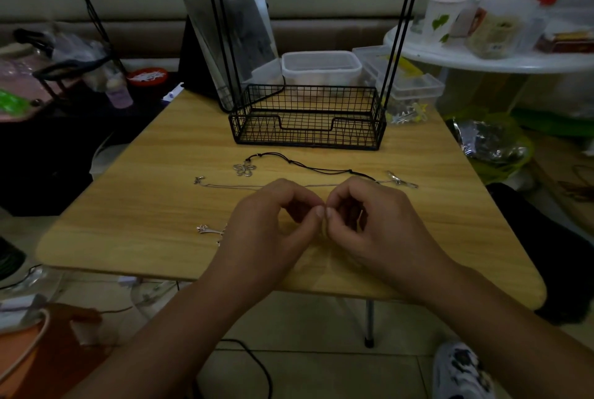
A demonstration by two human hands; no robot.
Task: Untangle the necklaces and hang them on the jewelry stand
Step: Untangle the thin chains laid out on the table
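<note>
Together, both curled hands [324, 221] pinch a thin chain [324, 228].

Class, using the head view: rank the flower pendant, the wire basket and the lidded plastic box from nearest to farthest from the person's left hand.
1. Flower pendant: on the table just beyond the left hand.
2. Wire basket: farther back, at the stand's base.
3. Lidded plastic box: behind the basket, at the table's far edge.
</note>
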